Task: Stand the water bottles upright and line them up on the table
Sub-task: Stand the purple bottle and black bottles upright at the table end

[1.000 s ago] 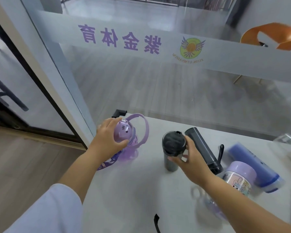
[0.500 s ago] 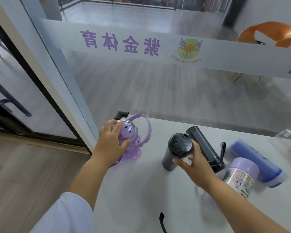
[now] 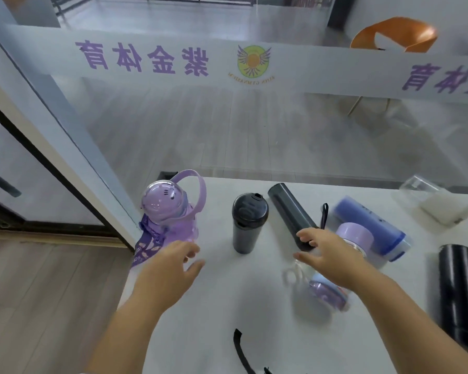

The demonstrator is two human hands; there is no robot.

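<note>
Empty, fingers spread: left hand (image 3: 170, 268) beside purple bottle (image 3: 168, 211), right hand (image 3: 327, 255) over lying black flask (image 3: 289, 209).

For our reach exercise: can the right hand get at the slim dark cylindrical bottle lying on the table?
Probably yes: the right hand is open at the near end of the slim dark cylindrical bottle, nothing between.

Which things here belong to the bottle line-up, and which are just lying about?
Job: purple bottle, grey tumbler, black flask, blue bottle, lilac bottle, clear bottle, ribbed black bottle.
Lying about: clear box, black strap, orange chair.
</note>
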